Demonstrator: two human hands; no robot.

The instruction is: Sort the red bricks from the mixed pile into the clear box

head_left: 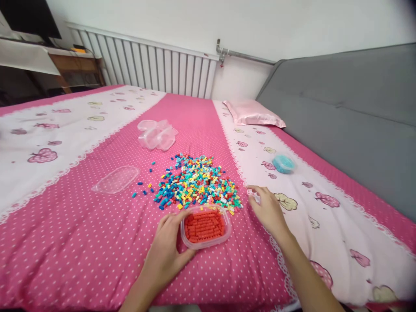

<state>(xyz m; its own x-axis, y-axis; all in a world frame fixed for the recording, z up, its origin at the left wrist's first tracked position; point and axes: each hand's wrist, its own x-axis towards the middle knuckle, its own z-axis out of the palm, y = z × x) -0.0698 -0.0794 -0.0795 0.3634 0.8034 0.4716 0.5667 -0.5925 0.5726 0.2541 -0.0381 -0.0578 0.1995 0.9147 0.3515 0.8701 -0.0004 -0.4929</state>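
My left hand point(166, 249) grips the left side of a clear plastic container point(228, 227), thumb at its near edge and fingers at the far edge. Red bricks point(205, 226) lie packed in rows inside it. Just beyond the container spreads a pile of small mixed-colour toy bricks point(198, 182), with a few strays to its left. My right hand point(268, 209) is off the pile's right edge, over the lace trim of the bedding. Its thumb and forefinger are apart, and nothing shows between them; the other fingers are partly hidden.
A clear lid point(117, 179) lies left of the pile. Several empty clear containers point(157, 135) are heaped farther back. A round tub of light-blue pieces point(283, 164) sits on the right, with a pink pillow point(255, 113) behind. A grey headboard point(344, 112) borders the bed's right side.
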